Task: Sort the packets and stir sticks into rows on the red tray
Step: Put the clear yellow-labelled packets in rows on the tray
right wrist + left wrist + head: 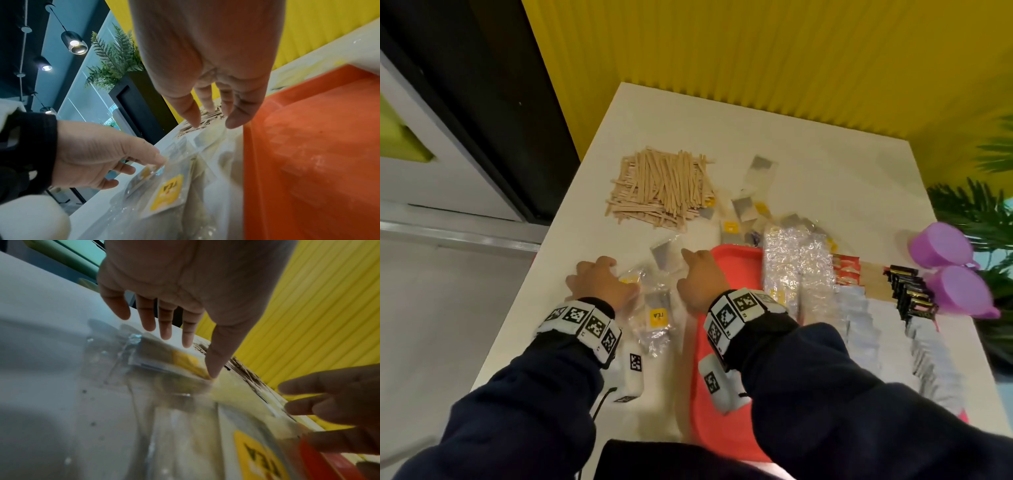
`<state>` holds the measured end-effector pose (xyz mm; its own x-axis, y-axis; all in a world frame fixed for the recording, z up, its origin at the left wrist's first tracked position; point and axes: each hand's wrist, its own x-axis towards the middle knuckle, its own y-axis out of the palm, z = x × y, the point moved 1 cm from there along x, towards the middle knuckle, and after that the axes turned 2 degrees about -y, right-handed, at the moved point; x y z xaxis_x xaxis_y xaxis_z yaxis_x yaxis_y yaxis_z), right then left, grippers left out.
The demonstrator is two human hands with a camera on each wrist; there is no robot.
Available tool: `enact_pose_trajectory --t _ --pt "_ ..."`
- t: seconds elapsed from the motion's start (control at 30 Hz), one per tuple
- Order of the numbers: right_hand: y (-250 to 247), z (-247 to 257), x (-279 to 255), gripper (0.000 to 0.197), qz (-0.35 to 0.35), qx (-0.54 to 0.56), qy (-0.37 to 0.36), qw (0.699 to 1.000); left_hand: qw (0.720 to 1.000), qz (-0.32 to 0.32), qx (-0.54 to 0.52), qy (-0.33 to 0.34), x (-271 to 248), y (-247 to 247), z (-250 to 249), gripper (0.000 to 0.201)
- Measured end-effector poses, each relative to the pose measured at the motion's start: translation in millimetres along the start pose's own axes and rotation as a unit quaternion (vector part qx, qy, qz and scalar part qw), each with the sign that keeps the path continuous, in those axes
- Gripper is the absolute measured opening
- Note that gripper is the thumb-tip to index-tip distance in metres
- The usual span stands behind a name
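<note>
My left hand (599,279) lies on the white table left of the red tray (736,260). Its fingers are spread, and in the left wrist view its thumb presses a clear tea packet (185,360) with a yellow label. A second tea packet (658,317) lies between my hands. My right hand (697,270) hovers at the tray's left rim with straight fingers, holding nothing. Loose wooden stir sticks (661,188) are piled at the far side. The tray holds rows of clear tea packets (794,274), red packets (846,270), white packets (859,315) and black packets (907,291).
More loose tea packets (746,209) lie behind the tray. Two purple cups (948,263) sit at the table's right edge beside a green plant (979,205). A yellow ribbed wall runs behind the table. The table's left edge is close to my left hand.
</note>
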<state>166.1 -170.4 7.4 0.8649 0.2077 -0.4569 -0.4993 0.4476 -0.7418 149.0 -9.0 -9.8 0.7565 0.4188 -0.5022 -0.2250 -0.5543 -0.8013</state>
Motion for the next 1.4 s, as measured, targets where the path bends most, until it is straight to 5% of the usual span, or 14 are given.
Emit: enact_pose_trajectory --t 0.13,0.23,0.47,0.57,0.77,1.07,1.4 --pt "5.6 -1.7 -1.9 0.040 0.074 -0.117 -0.036 0.990 0.998 0.034 0.033 0.035 -3.5 2.6 -8.2 0.063" --pt "1.7 -4.6 -0.7 0.043 0.081 -0.069 -0.034 0.994 0.994 0.050 0.085 0.049 -7.4 4.2 -10.9 0.069" --pt "-90.1 -29.3 2.9 0.035 -0.091 0.065 -0.007 0.994 0.998 0.040 0.027 0.038 -17.7 -4.5 -26.6 0.071" --pt "-139.2 -59.1 11.2 0.030 -0.120 0.060 0.041 0.990 0.995 0.021 -0.019 0.094 -23.5 -6.1 -51.9 0.060" --pt "-190.0 -129.0 16.1 0.041 -0.078 0.027 0.198 0.977 0.975 0.074 -0.016 0.209 -28.2 11.1 -122.0 0.047" --pt "-198.0 -188.2 1.4 0.048 0.005 0.010 0.261 0.965 0.953 0.092 0.176 0.230 -20.0 49.4 -149.2 0.048" --pt "-190.3 -208.6 -11.2 0.058 0.012 0.079 0.299 0.951 0.955 0.085 0.170 0.230 -27.9 56.6 -141.4 0.051"
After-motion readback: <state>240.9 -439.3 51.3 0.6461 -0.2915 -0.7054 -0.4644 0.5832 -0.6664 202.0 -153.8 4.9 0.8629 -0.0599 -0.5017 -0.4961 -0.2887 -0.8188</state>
